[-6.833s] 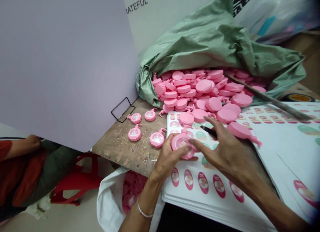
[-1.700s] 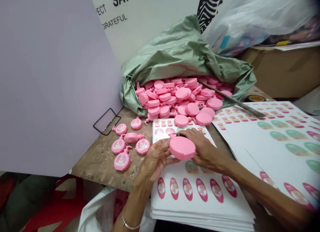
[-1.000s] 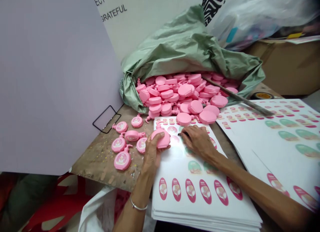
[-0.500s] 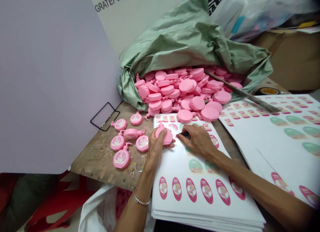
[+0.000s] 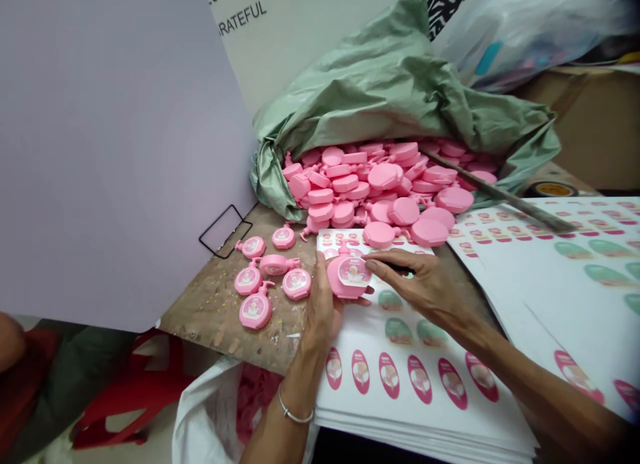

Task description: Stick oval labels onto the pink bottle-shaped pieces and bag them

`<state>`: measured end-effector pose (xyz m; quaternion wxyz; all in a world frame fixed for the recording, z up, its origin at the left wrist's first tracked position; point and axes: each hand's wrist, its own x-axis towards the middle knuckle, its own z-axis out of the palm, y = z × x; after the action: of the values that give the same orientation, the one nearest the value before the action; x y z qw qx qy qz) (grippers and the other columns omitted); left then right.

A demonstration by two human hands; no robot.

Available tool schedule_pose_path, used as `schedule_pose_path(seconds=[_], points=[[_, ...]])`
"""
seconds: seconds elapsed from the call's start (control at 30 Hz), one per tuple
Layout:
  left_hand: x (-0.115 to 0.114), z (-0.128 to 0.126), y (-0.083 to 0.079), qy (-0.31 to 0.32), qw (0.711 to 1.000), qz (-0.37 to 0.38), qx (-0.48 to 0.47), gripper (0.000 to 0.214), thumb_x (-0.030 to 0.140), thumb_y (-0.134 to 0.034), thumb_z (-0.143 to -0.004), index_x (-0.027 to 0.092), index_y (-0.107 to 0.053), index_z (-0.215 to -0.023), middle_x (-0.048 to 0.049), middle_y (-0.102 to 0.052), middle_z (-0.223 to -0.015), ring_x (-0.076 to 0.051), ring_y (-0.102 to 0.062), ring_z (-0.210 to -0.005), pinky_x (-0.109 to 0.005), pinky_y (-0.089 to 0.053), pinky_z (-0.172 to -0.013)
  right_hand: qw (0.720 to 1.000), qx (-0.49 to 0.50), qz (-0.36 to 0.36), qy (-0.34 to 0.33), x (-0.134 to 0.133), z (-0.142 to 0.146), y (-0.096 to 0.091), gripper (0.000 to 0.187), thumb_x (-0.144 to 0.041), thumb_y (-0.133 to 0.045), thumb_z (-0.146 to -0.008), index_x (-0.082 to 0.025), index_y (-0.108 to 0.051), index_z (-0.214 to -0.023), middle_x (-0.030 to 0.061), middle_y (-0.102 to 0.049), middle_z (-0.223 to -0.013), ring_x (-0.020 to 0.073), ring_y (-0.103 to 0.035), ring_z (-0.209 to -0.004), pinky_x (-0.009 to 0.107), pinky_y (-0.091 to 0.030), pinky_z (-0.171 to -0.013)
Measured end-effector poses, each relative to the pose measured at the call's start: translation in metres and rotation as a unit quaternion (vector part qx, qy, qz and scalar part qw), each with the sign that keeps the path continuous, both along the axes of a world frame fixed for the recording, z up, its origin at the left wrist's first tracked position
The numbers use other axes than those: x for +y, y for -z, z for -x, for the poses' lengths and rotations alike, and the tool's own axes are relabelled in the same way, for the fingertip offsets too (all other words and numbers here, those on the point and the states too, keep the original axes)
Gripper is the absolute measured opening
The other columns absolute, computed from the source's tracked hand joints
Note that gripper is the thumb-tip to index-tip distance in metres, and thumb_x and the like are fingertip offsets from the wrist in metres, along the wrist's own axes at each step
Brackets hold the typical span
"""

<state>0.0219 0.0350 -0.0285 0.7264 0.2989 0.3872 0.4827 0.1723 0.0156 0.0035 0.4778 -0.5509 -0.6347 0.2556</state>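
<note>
In my left hand (image 5: 321,307) is a pink pump bottle (image 5: 339,289), held upright with its flat face toward me. A round pink-and-white sticker (image 5: 355,271) lies against that face, partly over its right edge. My right hand (image 5: 425,287) pinches the sticker's right edge between thumb and forefinger. A slim black tool (image 5: 401,269) is also tucked in the right fingers; its kind is hidden. Both hands are above a stack of sticker sheets (image 5: 360,401) printed with pink ovals and green shapes. To the left, several labelled pink bottles (image 5: 255,311) lie on the wooden table (image 5: 200,317).
Behind, a green sack (image 5: 370,97) spills a heap of pink bottles (image 5: 345,184). A long stick (image 5: 520,201) leans out across more sticker sheets (image 5: 550,284) on the right. A black wire frame (image 5: 226,231) stands at the left table edge, above a red stool (image 5: 130,397).
My right hand has lifted the sticker from the sheet and brought it onto the bottle's face. My left hand still holds the bottle. The view has shifted slightly.
</note>
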Motion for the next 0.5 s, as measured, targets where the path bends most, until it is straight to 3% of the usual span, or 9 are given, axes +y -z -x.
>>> schedule_pose_path(seconds=[0.5], points=[[-0.0082,-0.0038,-0.0109,-0.014,1.000,0.004,0.006,0.063,0.064,-0.042,-0.087,0.014,-0.058,-0.122,-0.0103,-0.072,-0.089,-0.024,-0.071,-0.076,-0.032,-0.059,-0.059,0.997,-0.053,-0.053,0.008,-0.0107,0.0061,-0.0065,0.017,-0.031,-0.064,-0.082,-0.023,-0.075,-0.092,0.0035,-0.075,-0.093,0.0207,-0.068,-0.084,0.036,-0.055,-0.078]])
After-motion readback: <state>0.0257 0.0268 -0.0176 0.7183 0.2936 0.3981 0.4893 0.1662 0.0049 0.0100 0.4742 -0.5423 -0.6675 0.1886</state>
